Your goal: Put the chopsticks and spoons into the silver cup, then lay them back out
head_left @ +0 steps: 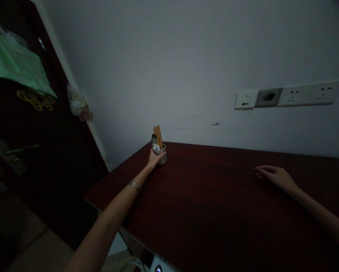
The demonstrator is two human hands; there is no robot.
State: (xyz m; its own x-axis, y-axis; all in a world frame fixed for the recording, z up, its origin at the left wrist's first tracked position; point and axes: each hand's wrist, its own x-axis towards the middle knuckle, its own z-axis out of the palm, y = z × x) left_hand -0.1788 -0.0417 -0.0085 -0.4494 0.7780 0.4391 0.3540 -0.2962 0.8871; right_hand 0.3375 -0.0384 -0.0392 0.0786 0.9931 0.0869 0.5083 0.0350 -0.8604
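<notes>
A metal utensil holder (163,158) stands upright on the dark red tabletop (209,211), close to its back left corner. Chopsticks (158,136) and spoons (154,139) stick up out of it. My left hand (155,156) is wrapped round the holder's near side, with the thumb across its front; a bracelet circles that wrist. Far to the right, my right hand (275,176) rests on or just above the tabletop. Its fingers are curled together, and whatever they may hold is hidden.
A pale wall (186,75) rises behind the table, with a row of sockets (291,96) at the right. On the left is a dark door (59,151) with a handle (22,149), a green cloth (19,60) and a plastic bag (77,102) hanging nearby. Cables (134,262) show below the front edge.
</notes>
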